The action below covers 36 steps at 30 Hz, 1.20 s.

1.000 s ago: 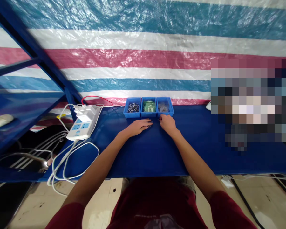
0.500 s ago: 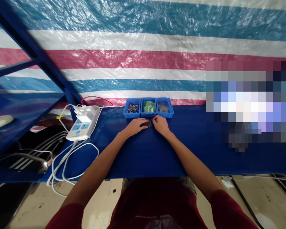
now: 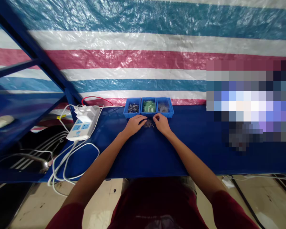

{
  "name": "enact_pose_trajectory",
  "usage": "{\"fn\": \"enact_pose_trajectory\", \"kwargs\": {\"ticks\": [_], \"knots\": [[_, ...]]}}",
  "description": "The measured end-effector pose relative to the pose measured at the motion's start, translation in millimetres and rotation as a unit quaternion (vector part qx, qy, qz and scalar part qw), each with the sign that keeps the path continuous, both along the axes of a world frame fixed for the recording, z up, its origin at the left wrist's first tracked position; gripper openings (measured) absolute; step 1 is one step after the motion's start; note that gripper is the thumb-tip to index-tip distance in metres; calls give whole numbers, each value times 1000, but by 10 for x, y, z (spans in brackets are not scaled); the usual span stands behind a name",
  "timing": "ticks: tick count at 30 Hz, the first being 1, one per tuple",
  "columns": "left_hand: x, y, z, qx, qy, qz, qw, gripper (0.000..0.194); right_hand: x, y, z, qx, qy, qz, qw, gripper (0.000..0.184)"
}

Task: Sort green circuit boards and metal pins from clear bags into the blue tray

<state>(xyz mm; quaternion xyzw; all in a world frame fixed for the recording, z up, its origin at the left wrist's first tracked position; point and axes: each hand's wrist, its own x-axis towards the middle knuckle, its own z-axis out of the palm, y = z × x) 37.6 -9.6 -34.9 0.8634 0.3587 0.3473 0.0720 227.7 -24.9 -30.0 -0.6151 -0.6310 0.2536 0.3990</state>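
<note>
My left hand [image 3: 134,124] rests on the blue table, thumb and index finger apart with a dark gap between them. Just beside its fingertips lies a small greyish, see-through piece [image 3: 148,123] with thin dark bits around it, too small to name. On the other side, my right hand [image 3: 162,123] has its thumb and index finger pinched together; whatever they hold is too small to make out. Right behind the hands stand three joined blue bins: the left bin [image 3: 131,116] has dark metal pins or screws, the middle bin [image 3: 148,114] green pieces, the right bin [image 3: 171,108] greyish clear pieces.
A white power strip [image 3: 82,128] with plugged-in chargers and looped white cables [image 3: 66,159] lies on the table's left side. A blue metal frame [image 3: 40,63] rises at the left. Striped plastic sheeting [image 3: 143,60] hangs behind. The far right is pixelated.
My left hand has shifted slightly up, and its thumb and index finger have parted. More of the greyish piece shows between the hands. My right hand has risen a little, still pinching.
</note>
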Motion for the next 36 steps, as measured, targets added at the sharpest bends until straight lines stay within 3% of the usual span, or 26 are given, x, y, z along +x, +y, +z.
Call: {"fn": "enact_pose_trajectory", "kwargs": {"ticks": [6, 9, 14, 20, 26, 30, 36], "knots": [[9, -16, 26, 38, -44, 13, 998, 31, -7, -30, 9, 28, 11, 76, 997, 11], [8, -10, 31, 52, -47, 14, 997, 29, -18, -23, 1, 57, 75, 101, 990, 15], [11, -9, 37, 61, -49, 3, 997, 27, -46, -9, -36, 33, 204, 128, 970, 28], [24, -38, 81, 45, -70, -3, 997, 25, -76, -42, -19, 28, 241, 137, 960, 38], [31, -50, 101, 36, -62, 10, 997, 27, -70, -42, 12, 66, 243, 121, 960, 31], [36, -60, 106, 24, -68, 13, 997, 29, -60, -58, 26, 102, 176, 121, 971, 28], [69, -109, 177, -4, -125, 5, 992, 29, -43, -108, 74, 140, 90, 124, 978, 39]]}}
